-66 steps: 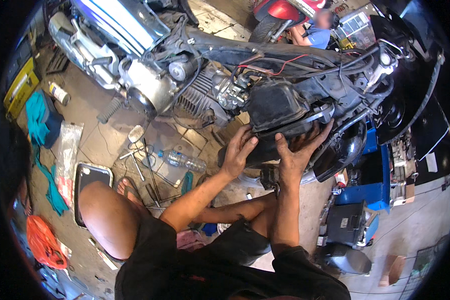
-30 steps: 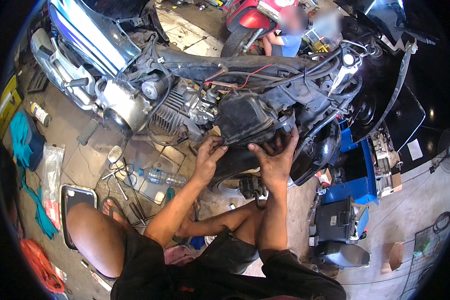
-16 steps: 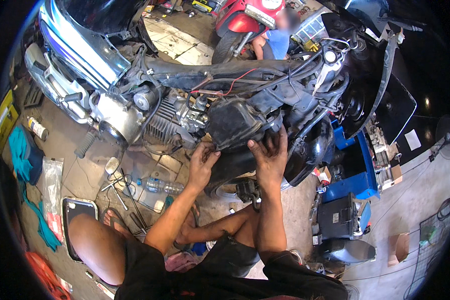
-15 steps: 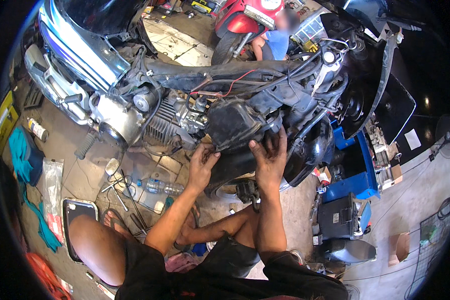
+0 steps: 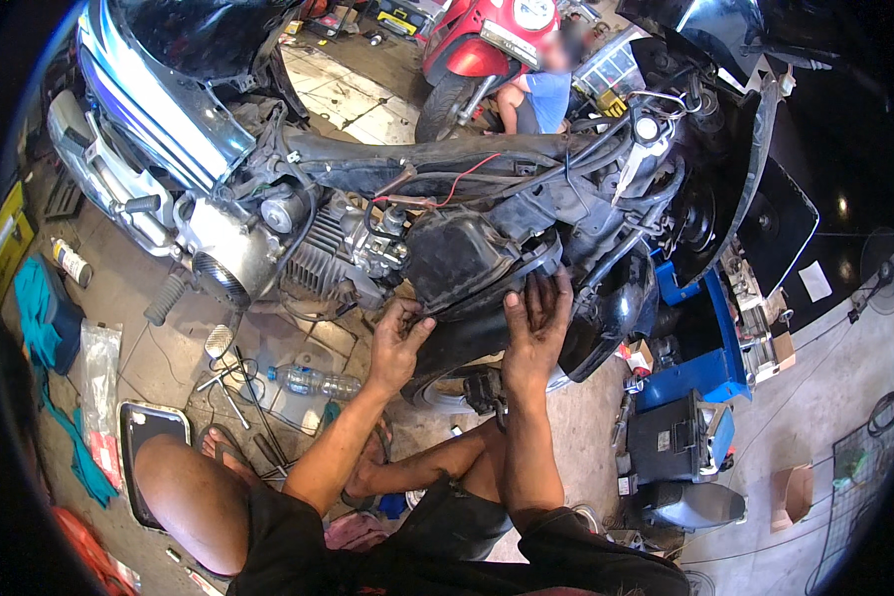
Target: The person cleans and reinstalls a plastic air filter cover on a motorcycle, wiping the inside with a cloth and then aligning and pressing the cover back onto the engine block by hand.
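Observation:
A black plastic box, apparently an air filter housing, sits under the frame of a partly stripped motorcycle, right of the finned engine. At the box's lower left corner, my left hand has its fingers curled with the thumb close to them. Whatever lies between them is hidden. Beside the box's lower right end, my right hand has its fingers stretched upward and its thumb apart. Some of those fingertips reach behind dark parts. A red wire runs above the box.
Below the engine lie a water bottle and a T-handle wrench. A black-rimmed tray rests by my knee. To the right stand a blue bin and a black case. Beyond the motorcycle a person crouches near a red scooter.
The whole view has shifted slightly. My right thumb has moved a little right, away from the box's edge. My left hand keeps nearly the same place at the lower corner.

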Tool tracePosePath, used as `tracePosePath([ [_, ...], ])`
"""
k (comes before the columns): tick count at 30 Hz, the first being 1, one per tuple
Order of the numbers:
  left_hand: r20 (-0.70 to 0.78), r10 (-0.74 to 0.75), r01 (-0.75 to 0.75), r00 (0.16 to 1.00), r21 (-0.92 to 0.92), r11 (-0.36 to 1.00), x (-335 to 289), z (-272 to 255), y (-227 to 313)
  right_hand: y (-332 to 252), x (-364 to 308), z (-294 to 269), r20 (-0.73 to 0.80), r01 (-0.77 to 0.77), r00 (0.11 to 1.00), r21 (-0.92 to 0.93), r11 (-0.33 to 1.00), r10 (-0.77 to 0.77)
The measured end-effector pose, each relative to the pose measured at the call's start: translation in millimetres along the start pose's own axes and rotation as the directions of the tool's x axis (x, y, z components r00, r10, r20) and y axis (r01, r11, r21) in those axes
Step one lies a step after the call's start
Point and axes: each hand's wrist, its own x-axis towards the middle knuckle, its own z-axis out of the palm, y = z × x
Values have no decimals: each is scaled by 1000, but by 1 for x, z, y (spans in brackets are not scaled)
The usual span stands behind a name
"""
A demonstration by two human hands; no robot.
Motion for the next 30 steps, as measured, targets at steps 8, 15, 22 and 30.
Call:
tracePosePath([
  [8, 39, -63, 66, 997, -86, 994, -3, 1, 8, -8, 0, 1, 30, 9, 999, -12, 1000, -9],
  [15, 46, -55, 62, 997, -172, 983, 0, 2, 3, 0, 0, -3, 53, 67, 997, -88, 994, -63],
  [22, 13, -76, 77, 997, -125, 989, 3, 1, 4, 3, 0, 2, 83, 76, 994, -135, 988, -65],
  [30, -21, -72, 74, 997, 137, 988, -2, 5, 11, 3, 3, -8, 69, 132, 990, -81, 988, -126],
])
